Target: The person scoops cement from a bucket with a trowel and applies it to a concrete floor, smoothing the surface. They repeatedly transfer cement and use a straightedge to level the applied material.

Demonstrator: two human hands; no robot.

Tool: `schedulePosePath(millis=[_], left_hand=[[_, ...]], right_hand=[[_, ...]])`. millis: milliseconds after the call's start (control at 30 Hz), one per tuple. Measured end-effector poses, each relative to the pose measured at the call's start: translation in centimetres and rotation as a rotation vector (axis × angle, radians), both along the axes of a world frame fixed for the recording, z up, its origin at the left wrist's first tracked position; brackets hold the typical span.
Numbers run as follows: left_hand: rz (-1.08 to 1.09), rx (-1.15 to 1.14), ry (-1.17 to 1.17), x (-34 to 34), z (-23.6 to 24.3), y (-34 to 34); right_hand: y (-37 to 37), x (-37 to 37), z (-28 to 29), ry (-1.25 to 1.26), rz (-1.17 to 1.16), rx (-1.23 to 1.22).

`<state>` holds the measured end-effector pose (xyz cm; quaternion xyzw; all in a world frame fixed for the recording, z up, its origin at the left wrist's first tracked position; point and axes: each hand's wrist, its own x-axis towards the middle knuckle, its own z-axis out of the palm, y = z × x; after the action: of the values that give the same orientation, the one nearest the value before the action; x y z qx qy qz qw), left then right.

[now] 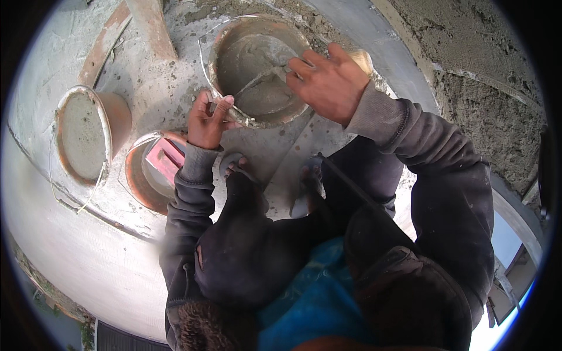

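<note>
In front of me stands a bucket of wet grey mortar, its rim crusted and its wire handle lying along the left side. My left hand pinches the bucket's near-left rim between thumb and fingers. Above the right side of the bucket, my right hand is curled round the handle end of a mortar-coated trowel. The trowel reaches into the bucket, its lower part smeared with mortar. The fingers hide its handle.
A second bucket, filled with grey mix, stands at the left. Between it and my left arm, a third bucket has a pink float in it. Boards lie at the far left. Rough mortar covers a surface at the right.
</note>
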<state>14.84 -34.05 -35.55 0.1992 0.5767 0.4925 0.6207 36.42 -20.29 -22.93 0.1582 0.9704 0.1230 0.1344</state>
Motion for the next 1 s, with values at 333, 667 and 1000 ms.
schedulePosePath(millis=[333,667,1000], left_hand=[[0.101,0.004,-0.084,2.3,1.0,-0.3],[0.049,-0.017,-0.022,2.9,1.0,-0.7],[0.028,-0.013,-0.025,3.3,1.1,-0.8]], right_hand=[[-2.7,4.6,-3.9,0.093,-0.530,-0.201],[-3.7,5.4,-5.3,0.277,-0.614,-0.244],[-5.2,5.2,-5.8,0.269,-0.610,-0.263]])
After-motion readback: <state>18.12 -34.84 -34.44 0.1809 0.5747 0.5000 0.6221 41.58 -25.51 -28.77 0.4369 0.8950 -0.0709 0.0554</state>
